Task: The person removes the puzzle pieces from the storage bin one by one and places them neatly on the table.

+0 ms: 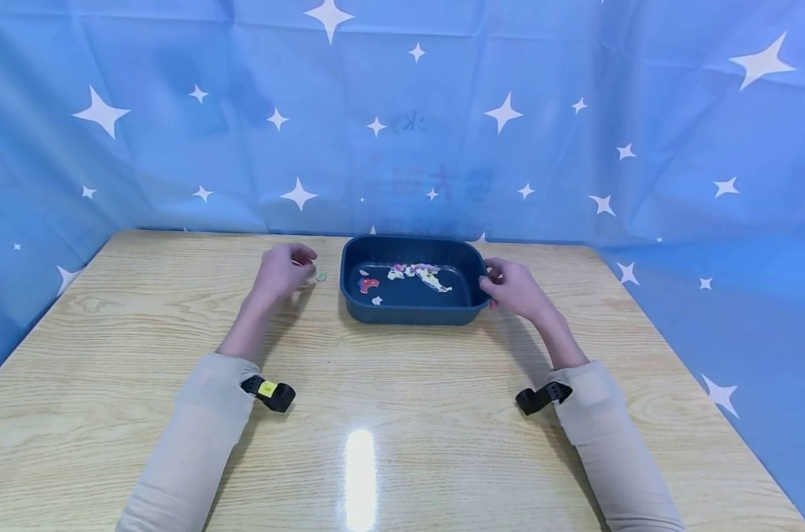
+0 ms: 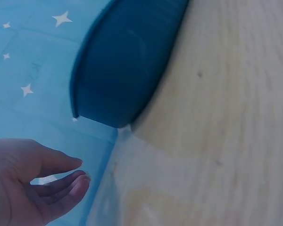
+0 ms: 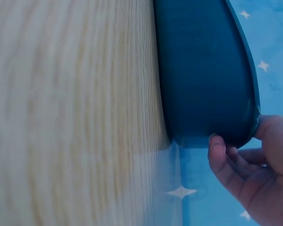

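Observation:
A dark blue rectangular basin [image 1: 412, 315] stands near the far edge of the table, with several small paper-like cutouts inside. My right hand [image 1: 514, 287] grips the basin's right end at the rim. In the right wrist view, the right hand's fingers [image 3: 218, 153] lie against the outside of the basin's wall [image 3: 205, 75]. To the left of the basin, my left hand [image 1: 284, 270] hovers with loosely bent fingers and holds nothing. Near its fingertips lies a small greenish scrap [image 1: 320, 276]. The left wrist view shows the left hand [image 2: 42, 181] apart from the basin's end [image 2: 118, 70].
Inside the basin lie a red cutout [image 1: 368, 284], a long white patterned cutout [image 1: 430, 279] and a small white bit [image 1: 377, 301]. The wooden table [image 1: 409, 384] ends at a blue star-printed cloth [image 1: 243, 162] behind. A black camera [image 1: 269, 391] sits on the left wrist.

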